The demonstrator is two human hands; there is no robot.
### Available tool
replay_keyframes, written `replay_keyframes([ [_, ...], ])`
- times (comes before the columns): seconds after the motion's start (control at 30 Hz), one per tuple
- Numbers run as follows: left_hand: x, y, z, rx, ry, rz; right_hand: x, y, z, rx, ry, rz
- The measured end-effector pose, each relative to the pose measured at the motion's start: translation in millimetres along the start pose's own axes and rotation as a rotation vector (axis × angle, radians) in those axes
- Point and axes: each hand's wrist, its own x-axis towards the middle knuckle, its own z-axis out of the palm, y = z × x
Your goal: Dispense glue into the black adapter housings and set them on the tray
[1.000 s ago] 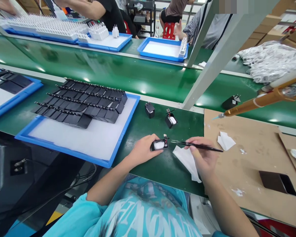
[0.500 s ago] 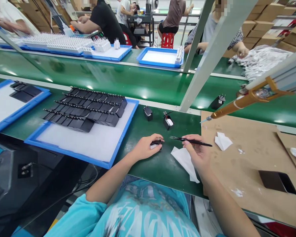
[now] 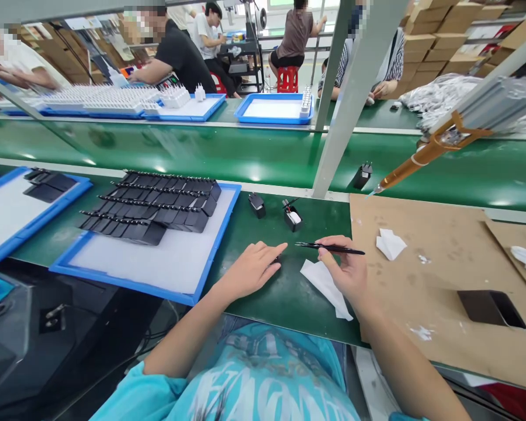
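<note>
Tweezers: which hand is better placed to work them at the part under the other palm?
Right hand: it already holds the tweezers, tips toward the left hand covering the part.

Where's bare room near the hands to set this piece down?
Bare green mat lies between the blue tray and the white paper, just below the left hand. Bare cardboard lies right of the right hand. Above, two black parts crowd it.
</note>
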Motion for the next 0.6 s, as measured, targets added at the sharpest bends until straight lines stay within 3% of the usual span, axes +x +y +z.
replay_keyframes([
  [0.33,1,1,17.3,-0.138,0.174,-0.055,-1,3,0,-0.037,-0.001,-0.004],
  [0.47,0,7,24.1,0.021,0.121,-0.112,0,2,-1,-0.043,-0.013,-0.019],
  [0.6,1,6,25.9,0.143,-0.013,-0.149,0,0,-1,-0.042,-0.02,-0.021],
])
